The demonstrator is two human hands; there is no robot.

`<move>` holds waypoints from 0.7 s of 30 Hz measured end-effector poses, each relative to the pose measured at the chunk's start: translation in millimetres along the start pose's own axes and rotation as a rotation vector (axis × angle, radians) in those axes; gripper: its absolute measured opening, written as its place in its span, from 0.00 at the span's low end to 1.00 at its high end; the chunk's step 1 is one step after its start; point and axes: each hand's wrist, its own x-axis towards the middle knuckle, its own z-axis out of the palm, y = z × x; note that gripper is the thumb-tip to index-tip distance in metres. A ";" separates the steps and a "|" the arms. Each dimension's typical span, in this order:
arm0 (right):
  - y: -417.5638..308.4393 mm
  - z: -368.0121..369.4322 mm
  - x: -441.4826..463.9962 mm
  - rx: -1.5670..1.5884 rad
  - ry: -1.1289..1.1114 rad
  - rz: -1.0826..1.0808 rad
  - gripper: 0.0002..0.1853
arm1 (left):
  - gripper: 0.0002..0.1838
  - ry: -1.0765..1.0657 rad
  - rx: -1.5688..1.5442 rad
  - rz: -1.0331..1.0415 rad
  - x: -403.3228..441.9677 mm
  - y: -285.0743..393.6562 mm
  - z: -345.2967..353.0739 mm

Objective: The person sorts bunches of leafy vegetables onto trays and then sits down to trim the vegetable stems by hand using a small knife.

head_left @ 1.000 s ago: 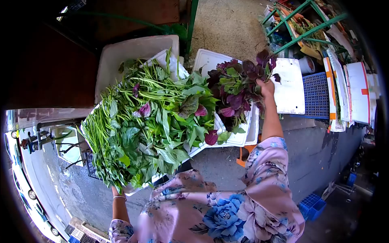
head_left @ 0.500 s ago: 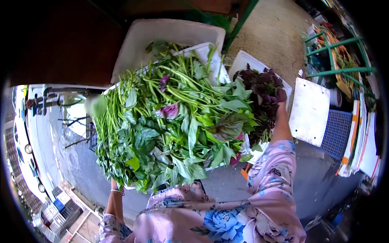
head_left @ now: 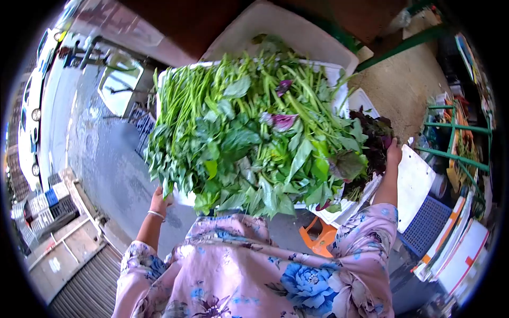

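A wide heap of leafy greens (head_left: 228, 138) covers a white foam tray (head_left: 183, 198), stems toward the far side and leaves toward me. Two purple-pink leaves (head_left: 281, 121) lie on the heap. My left hand (head_left: 160, 203) is closed at the tray's near left corner, its fingers partly under the leaves. At the far right, my right hand (head_left: 393, 152) is closed at the outer edge of dark purple leafy greens (head_left: 374, 132). The leaves hide part of its fingers, and whether it also touches a rim beneath cannot be seen.
Behind the heap stands a large white foam box (head_left: 297, 26). An orange plastic stool (head_left: 319, 238) is below the tray. To the right are a white board (head_left: 416, 185), a blue perforated crate (head_left: 426, 222) and a green metal frame (head_left: 456, 128). Parked cars (head_left: 33, 127) line the left.
My view has turned, and the heap appears farther right and higher. My right hand and the purple greens appear farther right. More of my left hand and the orange stool now shows.
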 end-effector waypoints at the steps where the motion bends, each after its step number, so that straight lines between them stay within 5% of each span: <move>1: -26.4 -15.1 -20.4 -0.012 -0.012 -0.019 0.35 | 0.12 0.052 -0.015 -0.054 -10.8 1.5 5.1; 3: -91.2 -43.8 -72.9 -0.195 0.124 -0.013 0.32 | 0.13 0.048 -0.111 -0.162 -18.0 -10.6 0.0; 6: -124.5 -4.4 -66.9 0.193 -0.027 -0.455 0.27 | 0.16 -0.043 -0.549 -0.338 -25.4 -31.0 0.0; 7: -140.7 23.6 -68.0 0.842 -0.415 -0.296 0.27 | 0.17 -0.086 -0.654 -0.370 -28.6 -37.0 1.7; 8: -180.1 -3.1 -111.9 0.864 -0.614 -0.168 0.26 | 0.19 -0.130 -0.760 -0.401 -32.1 -43.0 3.6; 12: -209.0 48.2 -115.3 0.883 -0.798 -0.253 0.26 | 0.16 -0.285 -0.844 -0.358 -38.4 -57.1 1.8; 16: -215.5 54.2 -132.8 0.624 -0.631 -0.074 0.35 | 0.14 -0.294 -0.997 -0.331 -35.7 -62.9 -8.6; 18: -202.8 62.4 -126.8 0.687 -0.476 -0.234 0.39 | 0.15 -0.352 -1.066 -0.273 -30.7 -78.2 -11.9; 21: -198.0 42.6 -138.8 0.386 -0.344 -0.308 0.42 | 0.14 -0.343 -1.104 -0.288 -25.2 -90.3 -18.1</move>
